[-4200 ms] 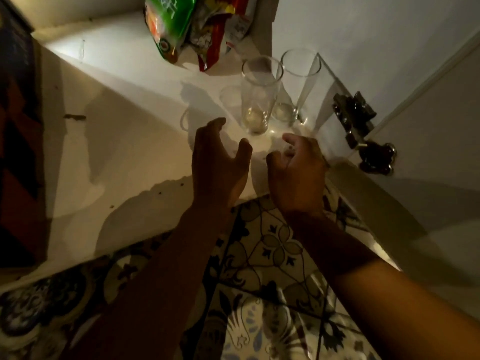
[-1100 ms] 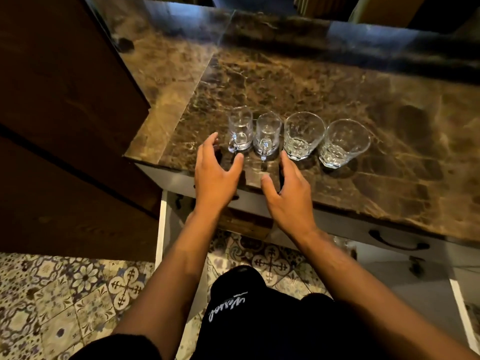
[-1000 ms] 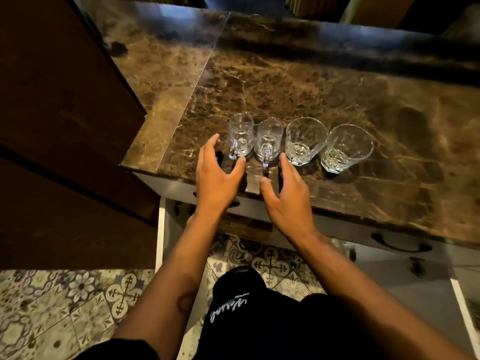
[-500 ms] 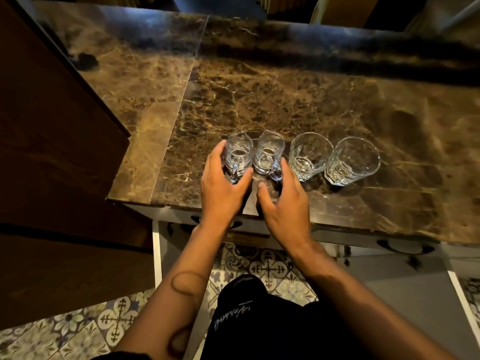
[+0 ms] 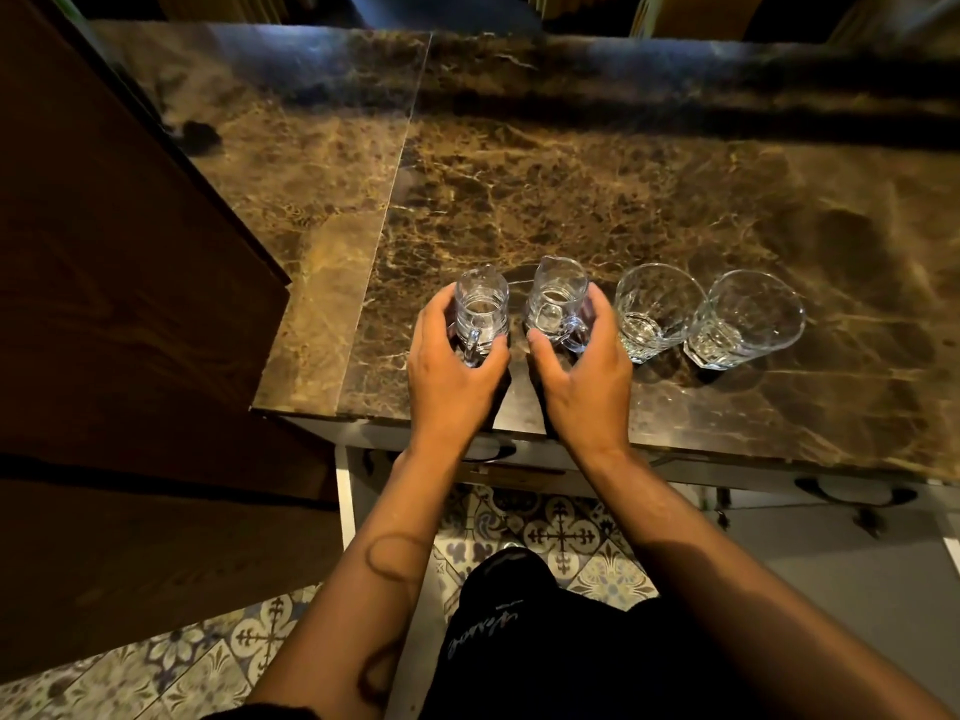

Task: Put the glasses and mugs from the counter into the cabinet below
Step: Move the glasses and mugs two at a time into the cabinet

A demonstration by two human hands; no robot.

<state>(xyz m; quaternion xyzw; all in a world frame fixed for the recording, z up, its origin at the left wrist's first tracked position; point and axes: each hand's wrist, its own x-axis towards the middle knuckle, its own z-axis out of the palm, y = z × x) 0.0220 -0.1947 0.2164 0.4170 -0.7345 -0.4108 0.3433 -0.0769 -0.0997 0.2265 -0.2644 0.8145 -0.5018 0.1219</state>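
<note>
Wrapping my left hand (image 5: 451, 376) round the left mug (image 5: 482, 318) and my right hand (image 5: 582, 379) round the right mug (image 5: 557, 310) — both upright on the counter (image 5: 571, 189), handles toward me. Neither looks lifted yet; two glasses (image 5: 655, 310) wait just beside, leaning right in this wide view — all four are left to stow below.

Clear glossy glass mugs (image 5: 483, 317) and tumblers (image 5: 657, 309) stand on a polished brown marble surface (image 5: 571, 200); beside it, matt dark wood panel (image 5: 114, 283).
</note>
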